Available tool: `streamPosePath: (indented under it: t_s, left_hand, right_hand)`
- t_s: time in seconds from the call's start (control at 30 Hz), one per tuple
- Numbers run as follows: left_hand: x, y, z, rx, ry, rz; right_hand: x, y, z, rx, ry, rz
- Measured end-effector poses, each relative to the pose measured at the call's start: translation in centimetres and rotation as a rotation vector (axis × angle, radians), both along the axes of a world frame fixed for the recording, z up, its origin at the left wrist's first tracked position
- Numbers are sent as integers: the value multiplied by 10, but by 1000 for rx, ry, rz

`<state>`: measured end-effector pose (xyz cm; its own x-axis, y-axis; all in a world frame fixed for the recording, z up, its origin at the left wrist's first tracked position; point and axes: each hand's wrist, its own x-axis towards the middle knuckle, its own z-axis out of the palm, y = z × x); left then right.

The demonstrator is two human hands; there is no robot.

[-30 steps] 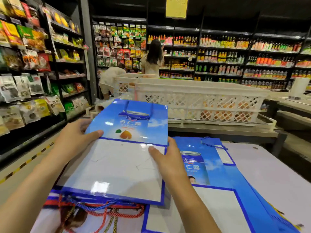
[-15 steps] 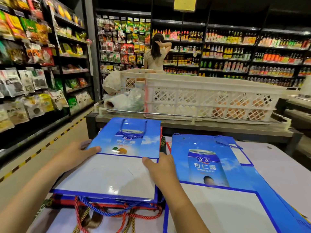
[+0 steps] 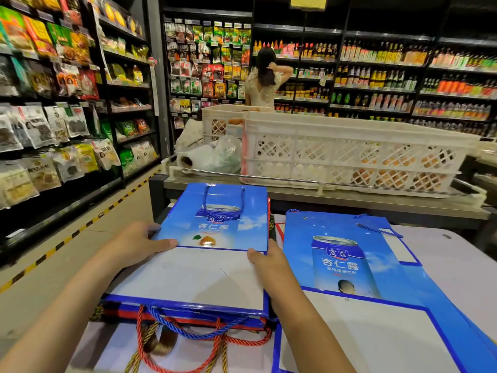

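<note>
A flat blue gift bag (image 3: 212, 249) lies on top of a stack at the near left corner of the white table (image 3: 457, 267). The left hand (image 3: 131, 246) grips its left edge, thumb on top; the right hand (image 3: 271, 267) grips its right edge. A second blue bag (image 3: 347, 254) lies flat just beside it, towards the table's right edge. Red and blue cord handles (image 3: 193, 332) spill from the stack at the near edge.

Left of the flat blue-and-white paper gift bag (image 3: 209, 265), the beige floor aisle (image 3: 80, 265) lies open as far as the dark shelves of snack packets (image 3: 40, 130). Just right of it, a second flat blue paper bag (image 3: 349, 265) covers the pale tabletop (image 3: 457, 265), bare farther right. Beyond it, a grey counter ledge (image 3: 349, 197) bearing a white plastic lattice crate (image 3: 349, 154) blocks the way forward. Red and blue rope handles (image 3: 193, 337) trail at its near edge.
</note>
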<state>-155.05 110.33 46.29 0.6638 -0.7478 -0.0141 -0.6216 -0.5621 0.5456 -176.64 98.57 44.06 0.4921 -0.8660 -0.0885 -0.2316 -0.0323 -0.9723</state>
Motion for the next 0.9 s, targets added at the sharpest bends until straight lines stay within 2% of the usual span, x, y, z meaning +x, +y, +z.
streamPosePath:
  t_s: [0.33, 0.5, 0.6, 0.7, 0.8, 0.9]
  left_hand:
    - [-2, -2, 2, 38, -33, 1]
    - [-5, -3, 8, 88, -90, -12]
    - [-12, -8, 12, 107, -184, -36]
    - [-26, -17, 12, 106, -170, -117]
    - [-35, -23, -2, 239, -208, -186]
    - [-37, -23, -13, 308, -247, -168]
  right_hand:
    - [2, -4, -4, -90, 128, 13]
    - [7, -9, 2, -373, 321, 73]
    - [10, -8, 16, -547, 414, 165]
    - [16, -4, 20, -577, 501, 259]
    - [22, 1, 8, -598, 667, 323]
    - [23, 0, 0, -590, 720, 335]
